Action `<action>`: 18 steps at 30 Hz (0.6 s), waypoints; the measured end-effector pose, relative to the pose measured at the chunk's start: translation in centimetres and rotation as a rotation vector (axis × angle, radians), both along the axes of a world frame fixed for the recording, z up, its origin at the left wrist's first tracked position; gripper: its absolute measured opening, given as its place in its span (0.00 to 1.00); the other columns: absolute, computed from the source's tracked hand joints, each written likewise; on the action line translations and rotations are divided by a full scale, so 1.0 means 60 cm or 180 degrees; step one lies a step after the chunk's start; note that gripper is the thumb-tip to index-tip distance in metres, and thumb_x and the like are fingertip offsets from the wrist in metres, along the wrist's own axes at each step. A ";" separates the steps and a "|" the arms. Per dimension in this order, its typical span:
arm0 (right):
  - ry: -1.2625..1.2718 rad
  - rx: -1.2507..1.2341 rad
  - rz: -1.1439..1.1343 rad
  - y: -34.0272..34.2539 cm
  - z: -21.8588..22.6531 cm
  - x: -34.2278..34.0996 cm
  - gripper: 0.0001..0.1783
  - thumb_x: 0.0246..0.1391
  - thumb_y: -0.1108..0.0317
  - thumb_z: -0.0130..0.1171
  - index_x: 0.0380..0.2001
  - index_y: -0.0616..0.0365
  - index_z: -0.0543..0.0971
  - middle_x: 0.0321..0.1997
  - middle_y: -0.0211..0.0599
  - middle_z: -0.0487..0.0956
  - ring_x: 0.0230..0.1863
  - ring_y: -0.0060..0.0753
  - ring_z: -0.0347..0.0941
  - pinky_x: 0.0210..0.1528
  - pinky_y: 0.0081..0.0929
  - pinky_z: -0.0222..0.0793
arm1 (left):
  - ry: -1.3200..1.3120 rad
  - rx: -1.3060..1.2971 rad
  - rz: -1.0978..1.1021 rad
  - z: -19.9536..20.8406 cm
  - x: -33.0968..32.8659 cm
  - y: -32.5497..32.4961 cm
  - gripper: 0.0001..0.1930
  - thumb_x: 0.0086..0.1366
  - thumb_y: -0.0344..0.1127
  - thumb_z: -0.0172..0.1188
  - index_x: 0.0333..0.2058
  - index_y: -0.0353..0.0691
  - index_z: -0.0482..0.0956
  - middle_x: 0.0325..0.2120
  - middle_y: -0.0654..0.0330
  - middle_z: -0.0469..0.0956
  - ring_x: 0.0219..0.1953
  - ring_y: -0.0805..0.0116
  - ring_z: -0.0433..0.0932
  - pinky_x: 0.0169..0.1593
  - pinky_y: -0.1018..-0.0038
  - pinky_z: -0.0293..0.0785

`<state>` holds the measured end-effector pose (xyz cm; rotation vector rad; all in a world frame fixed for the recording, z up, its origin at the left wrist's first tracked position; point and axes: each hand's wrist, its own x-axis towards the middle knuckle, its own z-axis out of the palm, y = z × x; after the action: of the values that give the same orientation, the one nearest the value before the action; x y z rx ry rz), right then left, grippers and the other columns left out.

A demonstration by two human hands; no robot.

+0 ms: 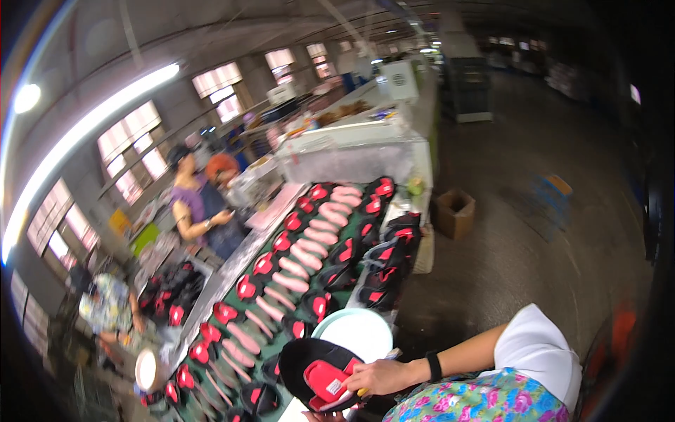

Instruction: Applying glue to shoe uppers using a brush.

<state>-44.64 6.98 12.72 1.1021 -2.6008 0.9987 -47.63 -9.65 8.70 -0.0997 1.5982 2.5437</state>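
Observation:
A black shoe upper with a red lining and a white label (309, 373) is held up in front of me, beside the belt. At its lower end my left hand (325, 416) is closed on its edge; the frame cuts off most of this hand. My right hand (383, 377), with a black band on the wrist, reaches over the red opening. Its fingers are closed around a thin tool with a yellow handle (363, 392), whose working end I cannot make out. Just behind the upper stands a round, pale bowl with white contents (351, 314).
A green conveyor belt (285, 320) carries pink insoles (290, 282) between rows of black and red uppers. More uppers fill a side ledge (383, 278). A person in purple (193, 197) and one in a patterned shirt (109, 302) stand across it. A cardboard box (455, 214) sits on the floor.

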 end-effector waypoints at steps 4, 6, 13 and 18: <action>-0.0403 -0.0340 -0.0066 0.011 0.033 -0.004 0.18 0.45 0.66 0.62 0.43 0.49 0.75 0.32 0.37 0.75 0.39 0.39 0.72 0.36 0.37 0.71 | 0.0059 0.0097 0.0586 -0.046 0.043 -0.059 0.25 0.50 0.35 0.68 0.47 0.36 0.71 0.38 0.59 0.75 0.41 0.67 0.75 0.46 0.70 0.71; -0.0526 -0.0269 0.0183 0.006 0.040 -0.006 0.19 0.45 0.66 0.63 0.44 0.49 0.75 0.32 0.37 0.75 0.39 0.40 0.72 0.37 0.37 0.71 | 0.0104 0.0147 0.0725 -0.040 0.075 -0.064 0.27 0.49 0.35 0.69 0.48 0.36 0.72 0.38 0.60 0.76 0.41 0.68 0.75 0.46 0.71 0.71; -0.1586 0.0054 0.0748 -0.006 0.064 -0.003 0.27 0.45 0.65 0.64 0.53 0.46 0.72 0.37 0.42 0.73 0.41 0.46 0.71 0.44 0.38 0.68 | 0.1258 -0.1592 0.0150 -0.035 0.087 -0.068 0.47 0.49 0.29 0.68 0.63 0.42 0.47 0.57 0.49 0.59 0.58 0.59 0.63 0.58 0.64 0.64; -0.1135 0.0106 0.0512 0.014 0.062 -0.002 0.24 0.46 0.64 0.64 0.50 0.50 0.75 0.34 0.39 0.73 0.36 0.40 0.73 0.39 0.33 0.68 | 0.1601 -0.0856 0.0889 0.015 0.102 -0.021 0.46 0.53 0.30 0.64 0.63 0.41 0.41 0.58 0.48 0.58 0.59 0.57 0.62 0.59 0.64 0.60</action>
<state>-44.75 7.84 16.42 1.2604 -2.8448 1.2982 -41.51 -10.88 9.59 0.3423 2.2482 2.6839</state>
